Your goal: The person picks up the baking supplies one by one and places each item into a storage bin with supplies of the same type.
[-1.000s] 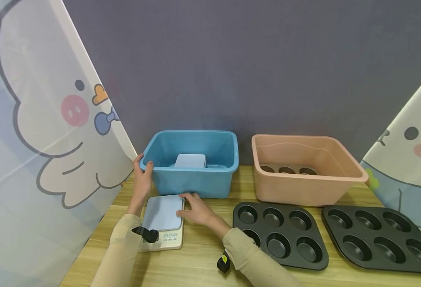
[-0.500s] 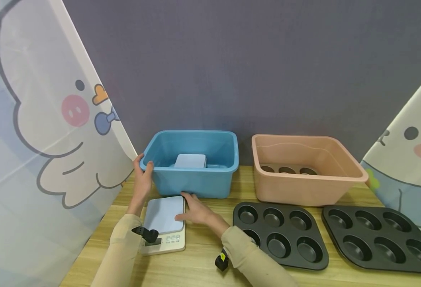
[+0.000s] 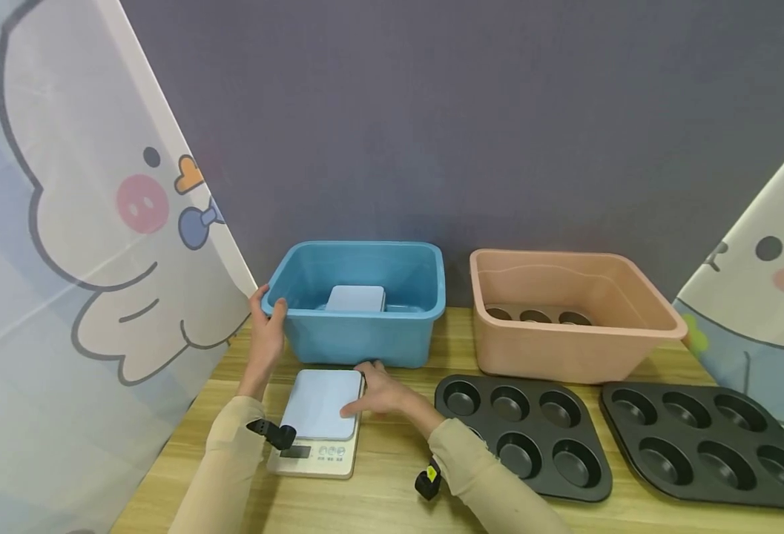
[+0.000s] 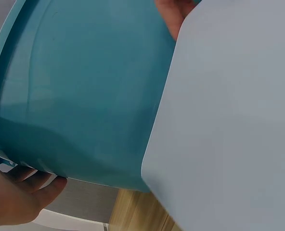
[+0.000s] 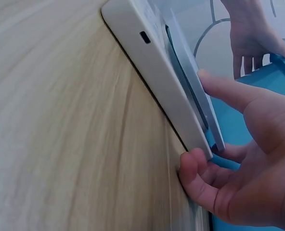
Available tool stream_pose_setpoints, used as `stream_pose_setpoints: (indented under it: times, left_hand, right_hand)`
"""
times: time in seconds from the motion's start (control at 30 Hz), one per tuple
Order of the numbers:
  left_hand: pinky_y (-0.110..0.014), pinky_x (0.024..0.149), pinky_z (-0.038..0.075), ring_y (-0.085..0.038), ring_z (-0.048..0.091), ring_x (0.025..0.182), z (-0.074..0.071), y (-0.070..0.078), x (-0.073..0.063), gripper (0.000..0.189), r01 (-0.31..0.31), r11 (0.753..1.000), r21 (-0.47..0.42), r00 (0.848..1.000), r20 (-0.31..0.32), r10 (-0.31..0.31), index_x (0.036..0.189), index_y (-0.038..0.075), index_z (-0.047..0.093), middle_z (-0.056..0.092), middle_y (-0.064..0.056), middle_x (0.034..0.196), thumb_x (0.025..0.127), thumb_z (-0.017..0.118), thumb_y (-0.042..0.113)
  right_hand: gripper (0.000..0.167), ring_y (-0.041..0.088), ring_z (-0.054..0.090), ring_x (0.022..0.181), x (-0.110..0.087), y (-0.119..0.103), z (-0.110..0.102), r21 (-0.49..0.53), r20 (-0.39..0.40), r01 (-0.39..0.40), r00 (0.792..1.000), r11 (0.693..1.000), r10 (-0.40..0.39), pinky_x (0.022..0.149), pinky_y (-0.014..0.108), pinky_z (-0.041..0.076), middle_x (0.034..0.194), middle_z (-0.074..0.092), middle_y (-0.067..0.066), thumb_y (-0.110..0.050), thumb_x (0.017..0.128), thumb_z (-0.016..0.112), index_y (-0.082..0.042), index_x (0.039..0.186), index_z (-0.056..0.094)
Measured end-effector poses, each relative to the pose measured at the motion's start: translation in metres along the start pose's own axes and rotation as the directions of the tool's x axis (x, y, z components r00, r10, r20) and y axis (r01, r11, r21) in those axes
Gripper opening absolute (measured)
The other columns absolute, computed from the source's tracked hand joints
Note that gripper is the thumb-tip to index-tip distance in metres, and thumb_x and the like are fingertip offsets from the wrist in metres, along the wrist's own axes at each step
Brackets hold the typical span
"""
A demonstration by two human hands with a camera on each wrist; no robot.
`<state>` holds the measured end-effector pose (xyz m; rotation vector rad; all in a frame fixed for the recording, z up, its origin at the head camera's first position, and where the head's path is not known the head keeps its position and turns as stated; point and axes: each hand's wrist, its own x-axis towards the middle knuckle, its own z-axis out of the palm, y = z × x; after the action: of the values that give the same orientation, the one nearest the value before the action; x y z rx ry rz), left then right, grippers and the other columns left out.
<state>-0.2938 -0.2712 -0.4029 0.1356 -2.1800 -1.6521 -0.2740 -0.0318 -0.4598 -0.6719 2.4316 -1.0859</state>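
My left hand (image 3: 266,340) holds the left front corner of the blue plastic bin (image 3: 358,340) by its rim, thumb on the near side. A kitchen scale (image 3: 321,406) with a pale square plate and buttons on its near end lies on the table in front of this bin. My right hand (image 3: 380,394) grips the scale at its far right corner. In the right wrist view its thumb (image 5: 219,89) lies against the plate's edge, and the other fingers curl at the scale's far end. Inside the bin sits another pale square-topped item (image 3: 356,298).
A pink bin (image 3: 575,352) stands right of the blue one, with a muffin tin (image 3: 545,311) in it. Two dark muffin tins lie in front, the nearer tin (image 3: 541,415) by my right forearm, the other tin (image 3: 692,415) farther right. A grey wall (image 3: 458,133) rises behind.
The scale has slid to the right and a little towards me, together with my right hand. My left hand keeps its hold on the blue bin's rim.
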Motion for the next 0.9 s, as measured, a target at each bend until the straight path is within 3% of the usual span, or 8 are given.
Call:
stream_pose_setpoints:
  times: [0.43,0.53,0.7,0.9]
  left_hand:
    - [-0.06,0.118,0.021,-0.037,0.026,0.146,0.001,0.0,0.0,0.063,0.001,1.0,-0.004,1.0,0.0,-0.001,0.157,0.024,0.011,0.019,-0.017,0.162,0.104,0.039,0.045]
    - [-0.058,0.118,0.021,-0.037,0.026,0.146,0.0,0.0,0.001,0.063,0.001,1.0,-0.014,1.0,-0.005,-0.001,0.157,0.024,0.013,0.019,-0.018,0.162,0.104,0.039,0.045]
    - [-0.059,0.118,0.022,-0.037,0.026,0.146,0.0,-0.001,0.002,0.063,0.001,1.0,-0.015,1.0,-0.002,-0.001,0.156,0.023,0.013,0.019,-0.018,0.161,0.104,0.04,0.045]
    - [-0.061,0.117,0.022,-0.038,0.026,0.146,0.0,-0.002,0.002,0.064,0.006,1.0,-0.004,1.0,0.002,-0.006,0.157,0.024,0.012,0.019,-0.019,0.162,0.104,0.039,0.046]
  right_hand:
    - [0.08,0.023,0.048,0.109,-0.013,-0.002,-0.014,0.033,-0.02,0.025,0.999,0.999,-0.025,0.097,0.038,0.045,0.124,0.048,0.017,-0.027,0.076,0.086,0.004,0.134,0.039]
    - [0.078,0.019,0.053,0.088,-0.015,-0.003,-0.019,0.066,-0.011,0.032,0.999,0.997,-0.031,0.085,0.033,0.048,0.116,0.05,0.014,-0.024,0.078,0.085,0.003,0.133,0.037]
    - [0.072,0.016,0.05,0.054,-0.022,-0.005,-0.024,0.149,0.007,0.049,0.999,0.988,-0.051,0.057,0.028,0.048,0.109,0.05,0.013,-0.017,0.081,0.082,0.001,0.132,0.035]
    - [0.062,0.016,0.055,0.06,-0.031,-0.008,-0.031,0.182,-0.022,0.112,0.994,0.977,-0.11,0.054,0.028,0.051,0.115,0.051,0.015,-0.011,0.083,0.08,-0.001,0.128,0.039]
